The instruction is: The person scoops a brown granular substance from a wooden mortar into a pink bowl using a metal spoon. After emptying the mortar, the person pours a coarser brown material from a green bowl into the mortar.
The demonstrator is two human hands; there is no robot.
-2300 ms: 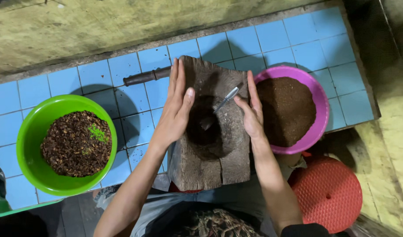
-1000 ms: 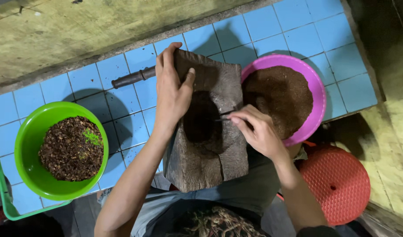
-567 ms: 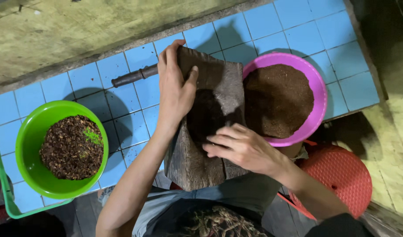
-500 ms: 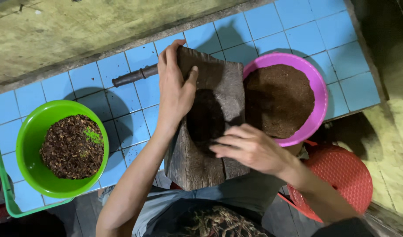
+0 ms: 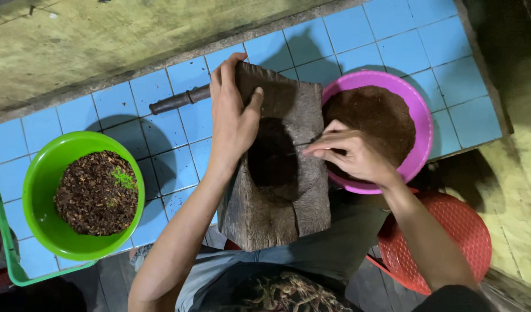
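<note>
**A:** Where is the wooden mortar block [image 5: 280, 167] sitting?

**B:** In the middle of the view, tilted up on the near edge of the blue tiled counter [image 5: 161, 124], its low end resting toward the person's lap at six o'clock. A dark hollow [image 5: 271, 159] is scooped out of its face.

**A:** And the left hand [image 5: 233, 115]?

**B:** It clamps the block's top left corner, at about eleven o'clock from the hollow. The fingers wrap over the upper edge and the thumb presses flat on the front face, so the hand is closed around the wood.

**A:** The right hand [image 5: 346, 153]?

**B:** At three o'clock from the hollow, over the block's right edge. Its fingertips are pinched together, pointing toward the hollow. They may be pinching a thin tool, but the view is too dark there to be sure.

**A:** What lies around?

**B:** A pink bowl [image 5: 418, 115] of fine brown powder sits just behind the right hand, at two o'clock from the block. A green bowl [image 5: 45, 173] of coarse dark bits, with a speck of green on top, stands well apart at nine o'clock. A dark pestle [image 5: 178, 100] lies on the tiles at ten o'clock, just behind the left hand. A red plastic stool [image 5: 450, 231] sits at four o'clock, under the right forearm
</note>
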